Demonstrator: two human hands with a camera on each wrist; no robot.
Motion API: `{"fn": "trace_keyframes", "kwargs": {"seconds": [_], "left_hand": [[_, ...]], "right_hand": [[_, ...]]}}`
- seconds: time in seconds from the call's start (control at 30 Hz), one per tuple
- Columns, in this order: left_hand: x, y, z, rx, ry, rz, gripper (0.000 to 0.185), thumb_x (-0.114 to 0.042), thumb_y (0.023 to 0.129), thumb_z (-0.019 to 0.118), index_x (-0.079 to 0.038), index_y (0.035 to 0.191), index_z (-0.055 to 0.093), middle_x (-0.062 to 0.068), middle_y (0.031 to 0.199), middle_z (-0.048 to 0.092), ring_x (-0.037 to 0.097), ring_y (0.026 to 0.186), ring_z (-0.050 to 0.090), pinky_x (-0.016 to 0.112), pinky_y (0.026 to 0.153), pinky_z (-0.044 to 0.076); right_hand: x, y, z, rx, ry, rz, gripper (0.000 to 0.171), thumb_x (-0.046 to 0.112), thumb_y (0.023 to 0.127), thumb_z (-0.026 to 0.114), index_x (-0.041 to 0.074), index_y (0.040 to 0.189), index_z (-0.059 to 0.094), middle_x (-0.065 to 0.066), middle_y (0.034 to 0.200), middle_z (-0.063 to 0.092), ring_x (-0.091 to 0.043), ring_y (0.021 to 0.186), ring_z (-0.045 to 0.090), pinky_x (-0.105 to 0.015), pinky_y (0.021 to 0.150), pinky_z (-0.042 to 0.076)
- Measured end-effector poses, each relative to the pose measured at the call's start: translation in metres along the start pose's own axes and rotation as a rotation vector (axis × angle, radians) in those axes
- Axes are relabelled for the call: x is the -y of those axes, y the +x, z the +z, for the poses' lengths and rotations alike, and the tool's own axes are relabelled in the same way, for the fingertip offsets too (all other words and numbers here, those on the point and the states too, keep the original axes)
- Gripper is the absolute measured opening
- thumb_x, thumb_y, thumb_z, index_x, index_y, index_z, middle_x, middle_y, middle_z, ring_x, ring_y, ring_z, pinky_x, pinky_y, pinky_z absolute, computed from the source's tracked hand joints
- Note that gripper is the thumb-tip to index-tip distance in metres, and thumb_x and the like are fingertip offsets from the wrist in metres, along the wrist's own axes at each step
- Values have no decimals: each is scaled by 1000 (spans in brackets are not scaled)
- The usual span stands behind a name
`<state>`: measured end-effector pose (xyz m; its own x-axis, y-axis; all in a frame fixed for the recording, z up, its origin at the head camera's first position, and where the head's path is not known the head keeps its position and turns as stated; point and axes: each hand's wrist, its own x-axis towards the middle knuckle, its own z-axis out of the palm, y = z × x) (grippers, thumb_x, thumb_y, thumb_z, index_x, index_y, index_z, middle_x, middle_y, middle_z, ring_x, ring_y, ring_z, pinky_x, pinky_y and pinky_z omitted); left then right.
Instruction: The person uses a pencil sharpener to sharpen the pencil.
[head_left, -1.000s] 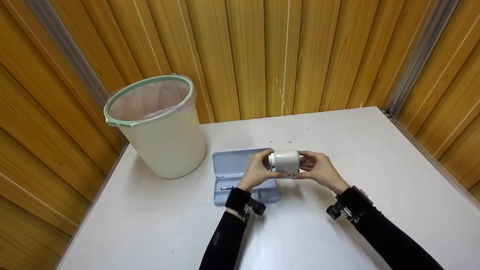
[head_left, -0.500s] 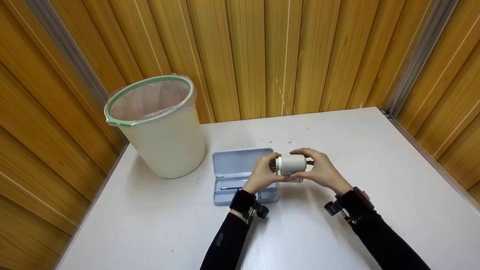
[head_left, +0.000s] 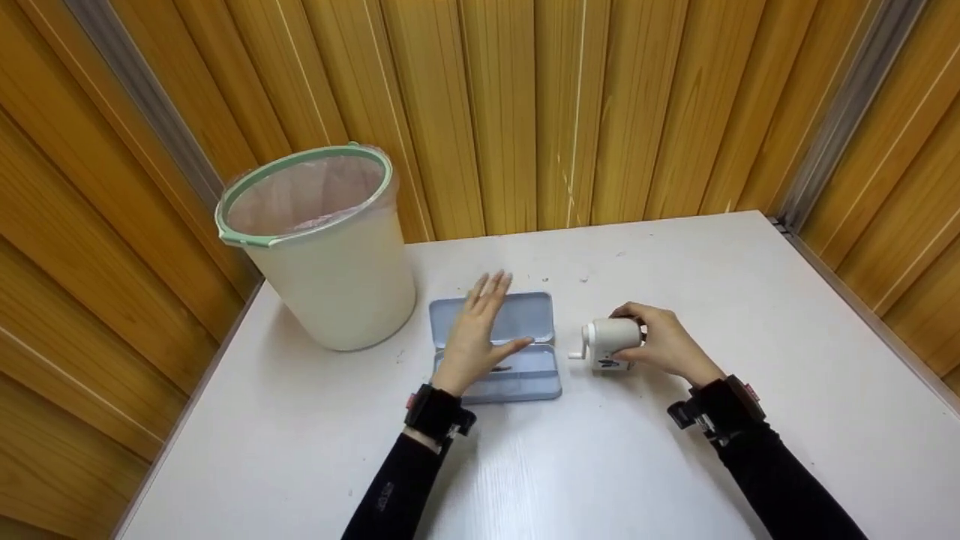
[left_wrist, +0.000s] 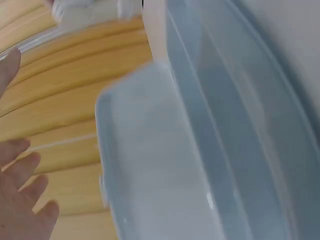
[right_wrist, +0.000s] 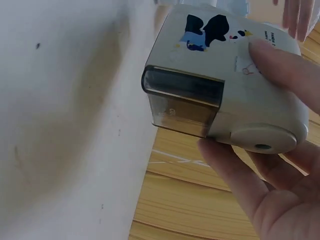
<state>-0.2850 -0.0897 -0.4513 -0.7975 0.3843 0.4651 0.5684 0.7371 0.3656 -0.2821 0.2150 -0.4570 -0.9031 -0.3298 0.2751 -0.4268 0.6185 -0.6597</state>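
Beside case [head_left: 495,352], sharpener [head_left: 611,343] mid-table

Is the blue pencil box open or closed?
Open. The pencil box has its lid laid back flat on the table, with a pen inside.

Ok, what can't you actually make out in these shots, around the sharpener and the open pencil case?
- Head view: the left hand covers part of the pencil case, so most of its contents are hidden.
- Head view: the bin interior is veiled by its liner.
- Left wrist view: the case is blurred and cut by the frame edges.
- Right wrist view: the small print on the pencil sharpener is too small to read; the right hand covers its far side.
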Motion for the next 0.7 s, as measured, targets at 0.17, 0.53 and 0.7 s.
{"fn": "trace_keyframes", "kwargs": {"seconds": [0.17, 0.53, 0.7], "left_hand": [[31, -36, -30, -45, 262, -97, 107, -57, 76, 75, -10, 157, 22, 11, 166, 14, 36, 153, 12, 57, 122, 14], [68, -93, -49, 14, 292, -297, 91, -55, 89, 58, -5, 156, 22, 19, 164, 17, 43, 151, 10, 62, 120, 11], [68, -89, -54, 50, 300, -331, 88, -55, 91, 55, -7, 157, 20, 17, 166, 12, 42, 152, 5, 61, 121, 8]], "right_hand": [[-9, 4, 3, 31, -2, 3, 51, 4, 68, 85, -2, 113, 63, -22, 113, 68, -39, 104, 63, -54, 90, 50], [-13, 1, -2, 131, 4, 47, 60, 12, 77, 82, -3, 129, 57, -25, 128, 62, -43, 118, 57, -58, 99, 46], [-1, -5, -31, 106, -114, 60, 69, 33, 94, 65, 1, 149, 38, -28, 149, 41, -51, 139, 35, -66, 112, 27]]}}
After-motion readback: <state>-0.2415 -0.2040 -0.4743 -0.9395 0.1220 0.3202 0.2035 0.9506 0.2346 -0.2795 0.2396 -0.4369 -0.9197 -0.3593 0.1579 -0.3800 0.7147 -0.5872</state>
